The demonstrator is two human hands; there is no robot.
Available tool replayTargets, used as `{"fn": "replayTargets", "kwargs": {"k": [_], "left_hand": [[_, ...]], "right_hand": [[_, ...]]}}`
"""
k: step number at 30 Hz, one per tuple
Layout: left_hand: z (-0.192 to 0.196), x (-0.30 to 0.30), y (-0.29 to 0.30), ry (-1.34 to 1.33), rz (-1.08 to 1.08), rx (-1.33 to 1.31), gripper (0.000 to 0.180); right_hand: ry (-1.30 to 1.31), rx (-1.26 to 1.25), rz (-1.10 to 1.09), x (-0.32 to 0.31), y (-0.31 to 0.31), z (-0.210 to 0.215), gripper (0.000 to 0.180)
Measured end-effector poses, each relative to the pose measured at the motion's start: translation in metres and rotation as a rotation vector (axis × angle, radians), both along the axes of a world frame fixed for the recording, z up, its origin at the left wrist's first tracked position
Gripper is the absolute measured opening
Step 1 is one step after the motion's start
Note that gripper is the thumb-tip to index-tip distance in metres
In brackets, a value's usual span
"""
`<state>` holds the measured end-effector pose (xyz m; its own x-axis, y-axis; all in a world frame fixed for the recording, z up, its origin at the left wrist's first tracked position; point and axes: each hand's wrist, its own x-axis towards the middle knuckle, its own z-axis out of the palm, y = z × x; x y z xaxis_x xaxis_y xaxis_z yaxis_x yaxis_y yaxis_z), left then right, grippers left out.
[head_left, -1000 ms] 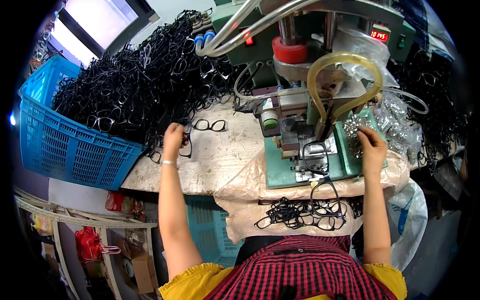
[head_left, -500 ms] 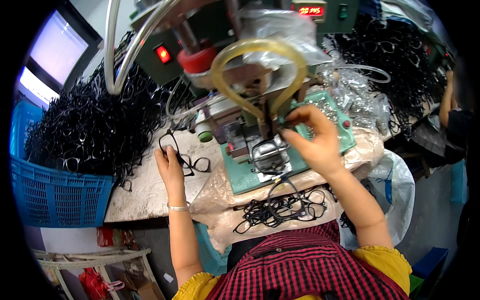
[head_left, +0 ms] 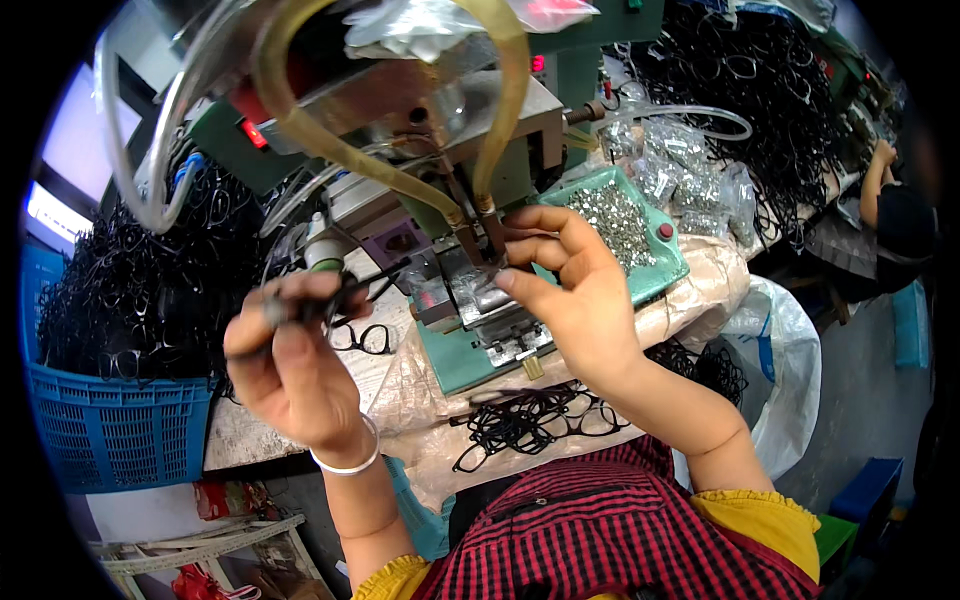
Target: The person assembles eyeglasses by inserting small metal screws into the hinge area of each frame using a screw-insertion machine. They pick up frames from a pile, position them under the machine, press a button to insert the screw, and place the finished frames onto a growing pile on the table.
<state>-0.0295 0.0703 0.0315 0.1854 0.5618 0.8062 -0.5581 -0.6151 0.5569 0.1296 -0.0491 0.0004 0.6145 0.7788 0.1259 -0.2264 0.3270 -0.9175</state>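
My left hand (head_left: pixel 300 365), smeared by motion, is closed on a black eyeglass frame (head_left: pixel 355 292) left of the bench machine. The frame's far end reaches toward the machine's metal jig (head_left: pixel 500 318). My right hand (head_left: pixel 580 290) has its thumb and fingers drawn together beside the machine's narrow metal head (head_left: pixel 478 240), just above the jig. Whatever sits between those fingertips is too small or hidden to name. On the bench behind my left hand lies another eyeglass frame (head_left: pixel 374 340). Several black frames (head_left: pixel 530 425) are heaped in front of the machine.
A green tray (head_left: pixel 655 280) of small metal parts stands right of the machine, by clear bags of parts (head_left: pixel 690 170). Large heaps of black frames lie left and far right. A blue crate (head_left: pixel 120 430) stands left; yellowish hoses (head_left: pixel 345 155) loop above. Another person's arm (head_left: pixel 875 185) shows far right.
My left hand has lifted from the bench toward the machine with an eyeglass frame. The frame that hung from the jig is no longer seen there. My right hand stays by the machine head.
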Motion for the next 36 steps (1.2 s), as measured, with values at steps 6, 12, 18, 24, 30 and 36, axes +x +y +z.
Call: {"fn": "replayTargets", "kwargs": {"k": [6, 12, 18, 24, 30, 36], "left_hand": [[-0.031, 0.001, -0.028, 0.495, -0.021, 0.493, 0.015], [-0.034, 0.015, -0.03, 0.684, -0.003, 0.679, 0.022], [-0.034, 0.012, -0.035, 0.68, 0.0, 0.638, 0.024], [-0.051, -0.009, -0.049, 0.718, 0.083, 0.531, 0.028], [-0.087, -0.07, 0.067, 0.991, 0.915, -0.328, 0.043], [-0.19, -0.107, 0.143, 1.448, 0.692, -0.534, 0.03]], "right_hand": [[-1.276, -0.517, -0.519, 0.086, -0.024, -0.062, 0.024], [-1.188, -0.537, -0.566, 0.124, -0.031, -0.102, 0.016], [-1.352, -0.45, -0.485, 0.113, -0.022, -0.101, 0.015], [-1.505, -0.361, -0.351, 0.134, 0.006, -0.091, 0.017], [-0.868, -0.393, -0.515, 0.128, -0.025, -0.095, 0.012], [-0.944, -0.366, -0.541, 0.111, -0.033, -0.103, 0.012]]}}
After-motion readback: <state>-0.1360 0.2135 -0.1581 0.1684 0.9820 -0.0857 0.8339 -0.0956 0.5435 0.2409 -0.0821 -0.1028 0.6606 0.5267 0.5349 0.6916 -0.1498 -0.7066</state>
